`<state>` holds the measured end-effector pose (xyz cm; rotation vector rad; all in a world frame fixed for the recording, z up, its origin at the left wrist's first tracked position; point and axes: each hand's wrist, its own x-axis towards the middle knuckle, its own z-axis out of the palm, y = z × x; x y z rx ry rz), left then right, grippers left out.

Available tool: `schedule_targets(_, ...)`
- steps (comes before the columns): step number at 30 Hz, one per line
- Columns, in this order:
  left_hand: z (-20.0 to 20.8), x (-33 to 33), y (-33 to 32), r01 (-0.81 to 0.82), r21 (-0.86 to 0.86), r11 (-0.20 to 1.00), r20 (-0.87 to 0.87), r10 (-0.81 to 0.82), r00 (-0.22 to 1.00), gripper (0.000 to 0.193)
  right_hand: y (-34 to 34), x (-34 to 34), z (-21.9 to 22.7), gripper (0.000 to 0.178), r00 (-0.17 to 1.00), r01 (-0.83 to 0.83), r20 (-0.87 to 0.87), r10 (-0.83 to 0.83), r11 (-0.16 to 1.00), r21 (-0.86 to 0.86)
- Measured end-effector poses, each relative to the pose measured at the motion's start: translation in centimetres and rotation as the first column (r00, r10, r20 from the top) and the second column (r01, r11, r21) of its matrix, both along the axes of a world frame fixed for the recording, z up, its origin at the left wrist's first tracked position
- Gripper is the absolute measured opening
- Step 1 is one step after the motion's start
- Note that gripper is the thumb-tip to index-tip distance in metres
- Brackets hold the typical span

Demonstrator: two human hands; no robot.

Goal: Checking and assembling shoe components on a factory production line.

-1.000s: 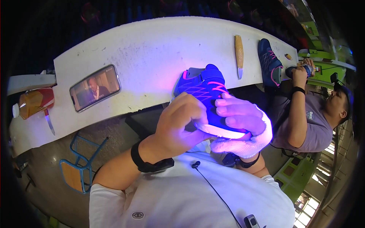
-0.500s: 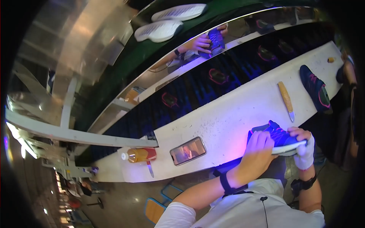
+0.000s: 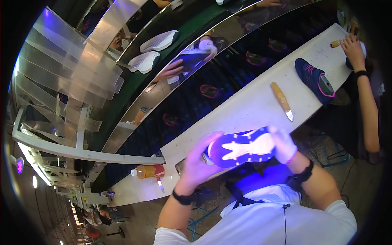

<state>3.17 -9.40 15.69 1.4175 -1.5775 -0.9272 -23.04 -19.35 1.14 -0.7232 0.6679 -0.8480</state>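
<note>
Between my two hands a dark blue sneaker (image 3: 243,149) is raised over the near edge of the table, its white-and-blue sole facing up under purple light. My left hand (image 3: 198,161), bare, grips one end of it. At the other end my right hand (image 3: 283,145), in a white glove, is closed on the shoe. Beyond them a knife (image 3: 281,98) with a wooden handle lies on the white table (image 3: 241,106). A second dark sneaker (image 3: 312,77) with pink laces rests farther right. Behind my left hand the phone (image 3: 179,165) is mostly hidden.
On the left stand a bottle (image 3: 148,171) of amber drink and a small blade (image 3: 160,184). A co-worker's hand (image 3: 354,51) is at the far right, beside a small yellow piece (image 3: 335,44). White soles (image 3: 158,41) lie on a green belt behind a reflective metal rail (image 3: 141,102).
The sneaker has been turned from upright to sole up and moved left, with both hands still on it. My view has shifted. A co-worker's arm now reaches in at the far right.
</note>
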Motion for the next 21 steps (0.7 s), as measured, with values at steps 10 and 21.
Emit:
schedule_targets(10,-0.9,-0.9,1.0,-0.18,-0.034,0.983,0.077,0.183,0.98,0.084,-0.1,6.3,10.0,0.111,0.964,-0.198,-0.259,-0.067,0.471,-0.86)
schedule_targets(21,1.6,1.1,0.6,-0.122,0.17,0.978,0.345,0.057,0.937,0.092,-1.6,8.0,12.0,0.065,0.945,-0.29,-0.327,-0.015,0.424,-0.858)
